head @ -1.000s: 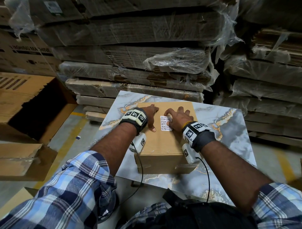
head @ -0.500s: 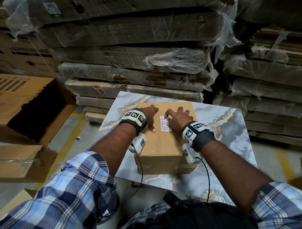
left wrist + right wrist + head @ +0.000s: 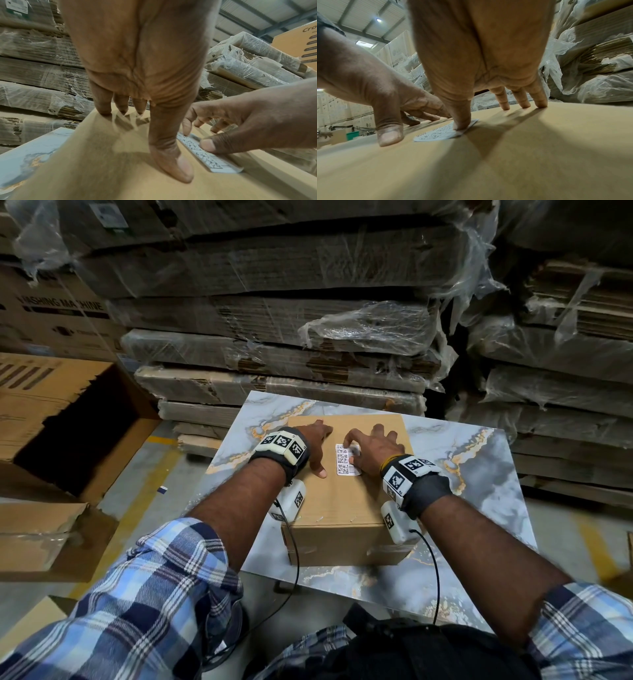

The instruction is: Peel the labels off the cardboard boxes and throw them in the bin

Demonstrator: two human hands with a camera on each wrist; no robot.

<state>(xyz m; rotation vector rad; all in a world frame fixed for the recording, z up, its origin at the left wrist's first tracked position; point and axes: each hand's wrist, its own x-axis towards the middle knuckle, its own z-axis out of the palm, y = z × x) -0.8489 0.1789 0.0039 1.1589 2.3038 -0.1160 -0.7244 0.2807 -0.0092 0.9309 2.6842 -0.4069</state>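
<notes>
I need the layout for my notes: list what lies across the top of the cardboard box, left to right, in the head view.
left hand pressing flat on the cardboard box → a strip of bare cardboard → white label with printed codes → right hand, thumb on the label's right edge, other fingers spread on the box.

The cardboard box (image 3: pixel 346 501) is being supported on the table (image 3: pixel 479 474); the label (image 3: pixel 346 459) is lying on its top, flanked by the left hand (image 3: pixel 313 445) and the right hand (image 3: pixel 371 450).
</notes>
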